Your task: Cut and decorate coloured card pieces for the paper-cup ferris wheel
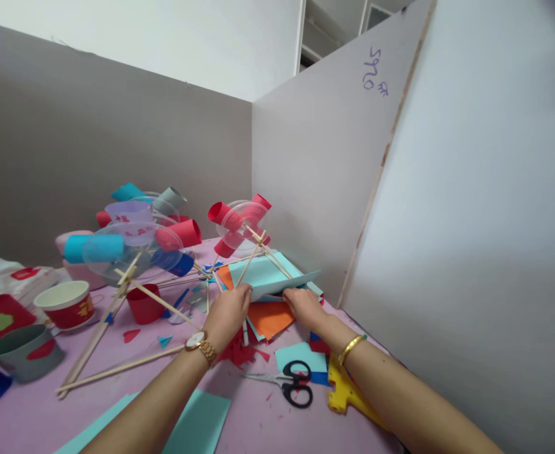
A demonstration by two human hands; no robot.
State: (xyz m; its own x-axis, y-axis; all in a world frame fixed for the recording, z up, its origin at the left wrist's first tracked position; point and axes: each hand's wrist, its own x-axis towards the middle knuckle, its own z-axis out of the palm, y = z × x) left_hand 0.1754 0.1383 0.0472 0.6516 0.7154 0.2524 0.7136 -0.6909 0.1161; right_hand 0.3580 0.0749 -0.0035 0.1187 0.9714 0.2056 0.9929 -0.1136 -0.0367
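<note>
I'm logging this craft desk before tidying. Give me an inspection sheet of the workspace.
Surface: pink table, strewn with paper scraps.
Job's things: light blue sheet lifted off a coloured paper stack.
Clutter: scissors, paper cups, stick-and-roll models, yellow cut-out.
Hands: left hand pinches the sheet's edge; right hand touches it, grip unclear.
Cables: nothing seen.
Surroundings: grey partition boards behind and at right.

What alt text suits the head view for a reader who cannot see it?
A left hand and right hand hold a light-blue paper sheet over coloured paper on a pink table. Black-handled scissors lie nearby; stick-mounted windmills stand left.
</note>
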